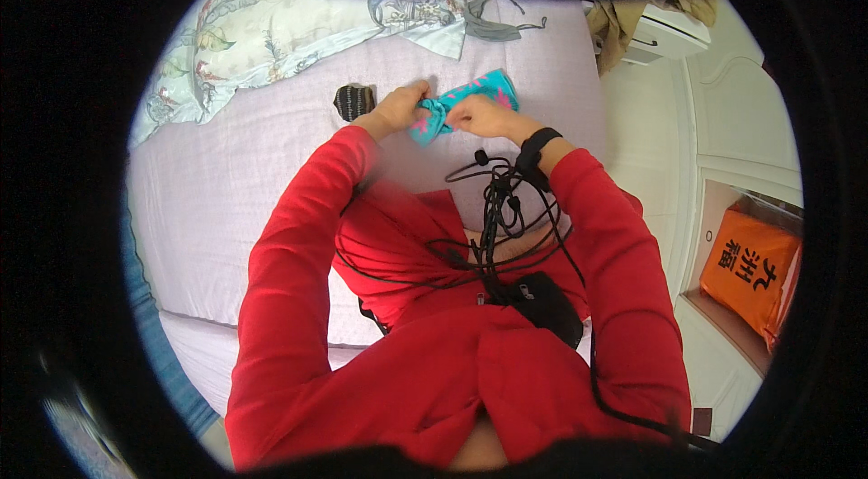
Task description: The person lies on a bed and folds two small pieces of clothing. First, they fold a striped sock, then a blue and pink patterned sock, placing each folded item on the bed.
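My left hand (401, 106) grips the left end of a turquoise fabric piece with pink figures (483, 87), which looks like a sock. At its middle the fabric is bunched and twisted. The fingers of my right hand (483, 117) pinch it near that twist, and its wider end spreads out flat behind them. Just left of my left hand lies a small dark patterned fabric bundle (353, 102), apart from the turquoise piece. Both rest on a pale lilac bed sheet (271, 160). My fingertips are partly hidden by the cloth.
Tangled black cables (500, 190) run over my lap to a black pouch (549, 306). A floral quilt (285, 38) and a grey strapped garment (498, 26) lie at the bed's far side. Right of the bed, an orange bag bearing writing (746, 272) sits in a cabinet opening.
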The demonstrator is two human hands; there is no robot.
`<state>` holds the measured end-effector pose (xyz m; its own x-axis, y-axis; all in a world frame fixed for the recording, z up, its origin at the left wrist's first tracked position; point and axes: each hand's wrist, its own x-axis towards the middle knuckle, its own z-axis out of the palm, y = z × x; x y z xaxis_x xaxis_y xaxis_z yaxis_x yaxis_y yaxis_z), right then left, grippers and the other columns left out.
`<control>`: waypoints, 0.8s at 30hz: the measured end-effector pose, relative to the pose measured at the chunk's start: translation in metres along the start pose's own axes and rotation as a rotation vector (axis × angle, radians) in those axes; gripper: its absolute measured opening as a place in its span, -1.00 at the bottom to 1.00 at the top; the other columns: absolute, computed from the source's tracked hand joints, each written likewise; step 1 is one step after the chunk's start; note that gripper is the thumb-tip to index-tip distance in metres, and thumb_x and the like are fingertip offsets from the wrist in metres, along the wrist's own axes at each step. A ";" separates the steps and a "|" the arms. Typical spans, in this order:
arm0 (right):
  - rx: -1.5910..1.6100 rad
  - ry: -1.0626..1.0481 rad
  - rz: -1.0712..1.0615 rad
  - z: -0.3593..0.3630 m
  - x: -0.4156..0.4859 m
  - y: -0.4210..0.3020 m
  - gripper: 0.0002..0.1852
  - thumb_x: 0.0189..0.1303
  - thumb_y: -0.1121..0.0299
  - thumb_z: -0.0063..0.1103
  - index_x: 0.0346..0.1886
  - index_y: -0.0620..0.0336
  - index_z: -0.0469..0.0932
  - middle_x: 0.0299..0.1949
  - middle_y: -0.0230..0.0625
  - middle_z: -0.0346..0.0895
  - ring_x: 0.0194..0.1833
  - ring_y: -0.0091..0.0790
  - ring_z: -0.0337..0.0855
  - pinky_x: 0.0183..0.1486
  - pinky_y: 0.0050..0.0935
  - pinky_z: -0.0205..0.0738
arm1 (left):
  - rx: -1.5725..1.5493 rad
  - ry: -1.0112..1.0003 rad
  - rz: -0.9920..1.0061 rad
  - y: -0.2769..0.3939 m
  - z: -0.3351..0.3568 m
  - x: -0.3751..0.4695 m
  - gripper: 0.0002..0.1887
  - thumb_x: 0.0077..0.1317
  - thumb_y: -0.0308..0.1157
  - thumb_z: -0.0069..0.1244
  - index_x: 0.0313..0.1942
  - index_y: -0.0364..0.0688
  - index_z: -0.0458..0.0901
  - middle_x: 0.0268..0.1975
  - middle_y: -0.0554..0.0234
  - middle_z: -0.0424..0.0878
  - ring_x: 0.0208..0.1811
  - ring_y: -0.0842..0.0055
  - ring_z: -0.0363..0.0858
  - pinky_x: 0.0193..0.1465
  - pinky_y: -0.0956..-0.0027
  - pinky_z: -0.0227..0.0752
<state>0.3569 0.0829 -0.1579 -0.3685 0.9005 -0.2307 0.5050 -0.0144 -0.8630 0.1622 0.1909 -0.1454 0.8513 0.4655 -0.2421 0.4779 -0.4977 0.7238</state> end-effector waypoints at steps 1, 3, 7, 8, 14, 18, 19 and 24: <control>0.028 0.018 -0.009 -0.004 -0.003 -0.001 -0.73 0.00 0.55 0.07 -0.19 0.21 0.61 -0.29 -0.14 0.63 -0.26 -0.31 0.64 -0.20 -0.41 0.49 | 0.038 0.018 0.005 -0.001 0.002 0.001 -0.70 0.07 -0.44 0.13 -0.21 -0.23 0.42 -0.33 -0.02 0.59 -0.24 0.12 0.59 -0.20 0.21 0.41; 0.043 0.031 0.085 -0.014 -0.010 -0.002 -0.72 -0.03 0.57 0.06 -0.18 0.20 0.60 -0.26 -0.14 0.62 -0.23 -0.32 0.64 -0.19 -0.41 0.48 | 0.112 0.051 0.023 0.000 0.008 0.006 -0.72 0.07 -0.40 0.13 -0.24 -0.23 0.43 -0.34 -0.02 0.59 -0.25 0.10 0.58 -0.21 0.21 0.41; -0.089 0.044 -0.078 -0.015 -0.020 -0.011 -0.66 -0.06 0.60 0.04 -0.14 0.16 0.59 -0.19 -0.14 0.59 -0.18 -0.22 0.61 -0.17 -0.35 0.48 | 0.153 0.054 -0.018 0.005 0.015 0.014 -0.71 0.04 -0.35 0.15 -0.27 -0.21 0.43 -0.33 0.01 0.60 -0.24 0.10 0.58 -0.21 0.18 0.41; -0.096 -0.012 -0.084 -0.013 -0.019 -0.012 -0.61 -0.06 0.62 0.03 -0.10 0.13 0.57 -0.13 -0.16 0.58 -0.14 -0.18 0.60 -0.14 -0.32 0.46 | 0.151 0.055 -0.038 0.006 0.016 0.015 -0.70 0.03 -0.33 0.16 -0.28 -0.20 0.43 -0.32 0.01 0.60 -0.23 0.10 0.58 -0.21 0.15 0.41; -0.316 0.009 -0.316 -0.007 -0.014 -0.015 -0.43 -0.12 0.64 0.03 0.09 0.07 0.45 0.23 -0.23 0.30 0.09 -0.14 0.46 0.02 -0.25 0.40 | 0.243 0.103 -0.192 0.009 0.025 0.022 -0.63 0.03 -0.26 0.16 -0.24 -0.23 0.40 -0.31 -0.06 0.61 -0.26 0.04 0.58 -0.23 0.10 0.42; -0.348 -0.214 -0.119 -0.013 -0.019 -0.013 -0.37 -0.12 0.58 0.08 0.16 -0.05 0.41 0.35 -0.40 0.16 0.18 -0.12 0.38 0.11 -0.26 0.37 | 0.293 0.113 -0.303 0.014 0.029 0.021 -0.64 0.06 -0.29 0.13 -0.23 -0.24 0.37 -0.18 -0.13 0.57 -0.18 0.00 0.55 -0.20 0.13 0.43; -0.381 -0.246 -0.069 -0.014 -0.021 -0.012 -0.34 -0.12 0.58 0.08 0.19 -0.10 0.39 0.36 -0.44 0.12 0.18 -0.13 0.38 0.12 -0.26 0.37 | 0.297 0.100 -0.207 0.016 0.027 0.018 -0.68 0.07 -0.32 0.10 -0.21 -0.21 0.39 -0.11 -0.08 0.54 -0.11 0.06 0.53 -0.12 0.15 0.41; -0.452 -0.306 -0.038 -0.013 -0.024 -0.004 -0.22 -0.12 0.55 0.08 0.29 -0.32 0.27 0.41 -0.56 0.02 0.19 -0.16 0.37 0.13 -0.29 0.37 | 0.734 -0.108 0.479 0.014 -0.016 -0.013 -0.67 0.12 -0.41 -0.04 -0.05 -0.04 0.45 0.18 0.28 0.37 0.18 0.38 0.36 0.19 0.24 0.25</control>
<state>0.3736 0.0668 -0.1431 -0.5693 0.7284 -0.3813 0.7471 0.2647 -0.6097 0.1545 0.1893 -0.1221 0.9938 0.0331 -0.1057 0.0513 -0.9834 0.1743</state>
